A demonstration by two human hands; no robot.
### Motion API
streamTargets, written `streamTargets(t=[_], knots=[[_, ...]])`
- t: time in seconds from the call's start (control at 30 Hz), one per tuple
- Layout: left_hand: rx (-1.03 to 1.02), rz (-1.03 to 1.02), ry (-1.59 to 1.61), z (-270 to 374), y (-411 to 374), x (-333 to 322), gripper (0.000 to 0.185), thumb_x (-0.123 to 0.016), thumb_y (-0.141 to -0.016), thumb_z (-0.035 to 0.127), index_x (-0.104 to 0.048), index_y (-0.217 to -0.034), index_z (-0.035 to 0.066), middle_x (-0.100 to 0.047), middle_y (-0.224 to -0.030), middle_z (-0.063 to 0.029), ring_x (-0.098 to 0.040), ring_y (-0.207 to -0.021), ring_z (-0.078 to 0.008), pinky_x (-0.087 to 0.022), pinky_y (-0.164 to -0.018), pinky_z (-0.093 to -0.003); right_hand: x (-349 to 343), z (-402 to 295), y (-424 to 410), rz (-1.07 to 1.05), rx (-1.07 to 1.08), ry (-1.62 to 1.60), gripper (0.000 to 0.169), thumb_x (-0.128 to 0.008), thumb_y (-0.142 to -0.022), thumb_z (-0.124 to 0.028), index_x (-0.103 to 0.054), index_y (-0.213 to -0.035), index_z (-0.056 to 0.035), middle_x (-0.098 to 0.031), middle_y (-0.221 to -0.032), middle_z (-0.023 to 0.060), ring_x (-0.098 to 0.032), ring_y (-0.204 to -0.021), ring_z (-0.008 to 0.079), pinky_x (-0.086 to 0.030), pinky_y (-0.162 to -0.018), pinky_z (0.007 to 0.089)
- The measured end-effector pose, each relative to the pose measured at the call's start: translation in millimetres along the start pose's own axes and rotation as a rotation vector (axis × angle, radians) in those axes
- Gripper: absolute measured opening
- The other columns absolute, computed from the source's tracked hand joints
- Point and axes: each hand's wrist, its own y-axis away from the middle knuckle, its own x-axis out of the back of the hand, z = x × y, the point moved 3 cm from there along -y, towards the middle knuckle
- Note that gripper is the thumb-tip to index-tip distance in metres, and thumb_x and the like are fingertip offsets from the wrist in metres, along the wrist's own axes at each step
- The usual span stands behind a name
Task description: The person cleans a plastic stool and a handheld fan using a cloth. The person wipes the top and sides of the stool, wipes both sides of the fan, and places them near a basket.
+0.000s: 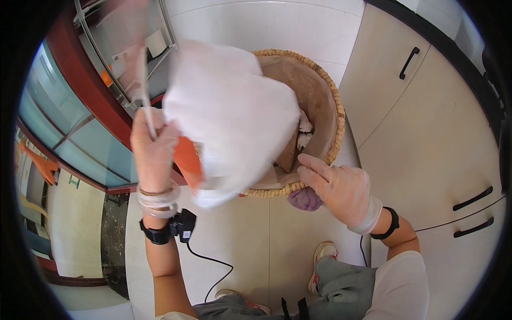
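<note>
My left hand [154,140], in a clear glove, is closed on a thin white edge or strip that looks blurred. Beside it a large white sheet or bag [232,112], blurred too, covers much of a round woven basket [340,120]. The basket has a clear plastic liner; a piece of brown cardboard [288,157] and a crumpled white thing [305,140] lie inside. My right hand [336,188], gloved as well, is at the basket's near right rim, above a purple cloth [305,200], its fingers together; whether it grips anything is unclear. An orange ribbed object [187,162] shows behind the white sheet.
A wire rack [114,80] stands at the upper left beside a red-framed glass door [72,116]. Pale cabinets [432,132] with black handles line the right side. A black cable [218,282] hangs from the device on my left wrist. My shoes are on the tiled floor [240,232].
</note>
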Motion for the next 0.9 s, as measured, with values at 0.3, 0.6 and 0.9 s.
streamTargets(t=[0.3, 0.6, 0.9], knots=[[0.151, 0.078, 0.213, -20.5, -30.3, 45.2, 0.026, -0.060, -0.086, 0.004, -0.037, -0.079, 0.014, -0.041, -0.067, 0.0048, -0.030, -0.052, -0.0042, -0.024, -0.045, -0.0212, -1.8, -0.8, -1.9, 0.044, 0.008, -0.041, 0.027, -0.065, -0.072, -0.013, -0.062, -0.098, -0.0114, -0.062, -0.100, -0.0030, -0.054, -0.053, 0.0113, -0.044, -0.046, 0.0244], [0.132, 0.156, 0.242, -17.7, -27.0, 41.6, 0.034, -0.063, -0.089, 0.013, -0.034, -0.072, 0.018, -0.034, -0.064, 0.0091, -0.025, -0.053, -0.0019, -0.019, -0.046, -0.0196, -0.1, -1.1, -0.9, -0.025, -0.012, -0.085, 0.035, -0.066, -0.068, -0.008, -0.062, -0.102, -0.0094, -0.066, -0.101, 0.0016, -0.059, -0.060, 0.0168, -0.044, -0.050, 0.0283], [0.130, 0.098, 0.289, -11.8, -22.9, 36.0, 0.033, -0.063, -0.091, 0.013, -0.037, -0.072, 0.018, -0.033, -0.064, 0.0107, -0.024, -0.054, 0.0007, -0.018, -0.047, -0.0184, -1.9, 2.3, -1.6, 0.038, 0.024, -0.075, 0.030, -0.065, -0.068, -0.012, -0.063, -0.098, -0.0104, -0.062, -0.095, -0.0023, -0.054, -0.054, 0.0110, -0.044, -0.047, 0.0249]])
